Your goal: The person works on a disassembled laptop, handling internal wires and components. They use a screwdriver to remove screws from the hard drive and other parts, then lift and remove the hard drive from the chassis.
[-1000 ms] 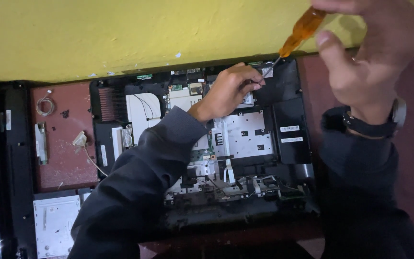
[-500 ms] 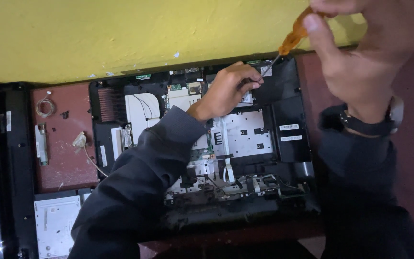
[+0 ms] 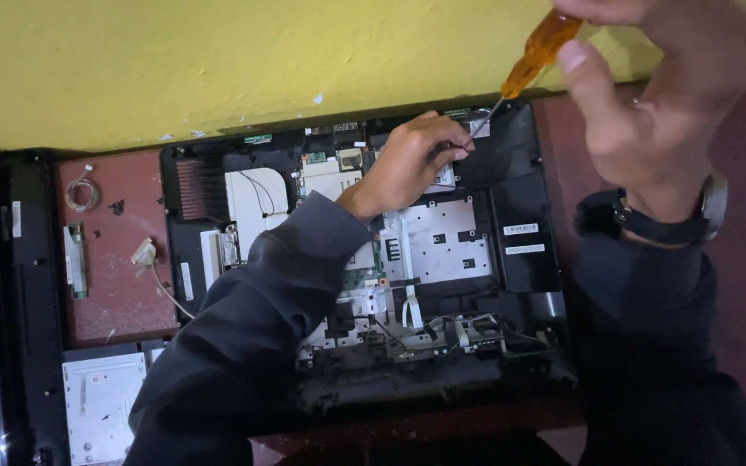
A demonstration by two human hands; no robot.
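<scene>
Head view: right hand [image 3: 658, 103] pinches the orange handle of a screwdriver [image 3: 535, 50], tilted, its tip down at the far right corner of the opened laptop base [image 3: 520, 181] on the red table [image 3: 114, 285]. Left hand [image 3: 412, 160] rests curled on the base just left of the tip, fingertips [image 3: 459, 145] pressing there, holding nothing that shows.

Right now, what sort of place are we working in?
Probably a small electronics repair bench. An opened laptop with bare circuit boards lies on a reddish table against a yellow wall, the right hand holds an orange-handled screwdriver, and removed parts sit alongside.
</scene>
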